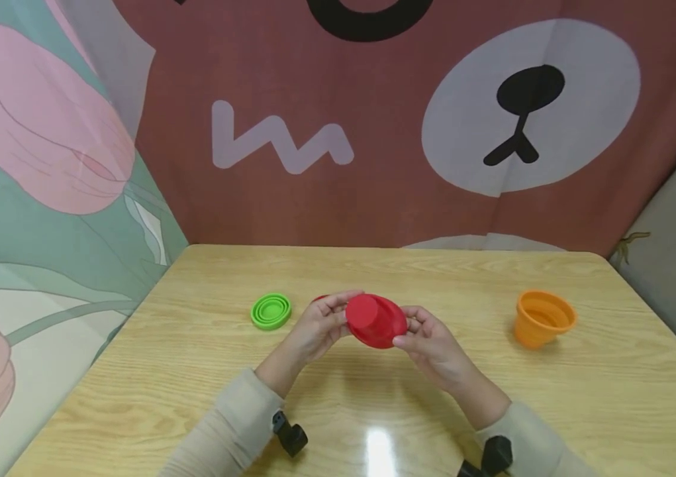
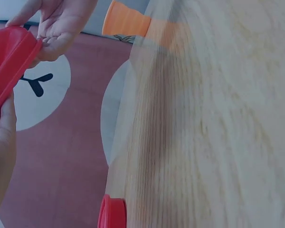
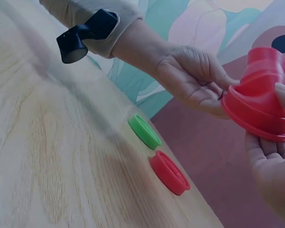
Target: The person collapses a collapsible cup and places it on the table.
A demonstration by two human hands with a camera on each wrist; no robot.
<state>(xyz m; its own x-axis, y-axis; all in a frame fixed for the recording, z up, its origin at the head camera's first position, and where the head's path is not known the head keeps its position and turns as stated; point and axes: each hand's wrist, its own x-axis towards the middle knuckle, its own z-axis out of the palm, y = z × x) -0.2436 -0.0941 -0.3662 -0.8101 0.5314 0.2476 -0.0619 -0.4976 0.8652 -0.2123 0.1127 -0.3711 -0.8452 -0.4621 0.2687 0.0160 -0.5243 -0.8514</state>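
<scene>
A soft red collapsible cup (image 1: 376, 321) is held above the table between both hands, its rim bent out of round and its narrow base pointing toward the head camera. My left hand (image 1: 316, 330) grips its left edge with thumb and fingers. On the opposite edge, my right hand (image 1: 437, 351) pinches the rim, with its thumb on the near side in the right wrist view. Behind the left hand, a second red cup (image 3: 170, 173) lies folded flat on the table, mostly hidden in the head view. Left of it is a flattened green cup (image 1: 271, 311).
An orange cup (image 1: 543, 318), extended, stands toward the right of the wooden table (image 1: 194, 397). A patterned cloth (image 1: 385, 199) hangs behind the far edge. Small black cameras (image 1: 290, 434) are strapped at both wrists.
</scene>
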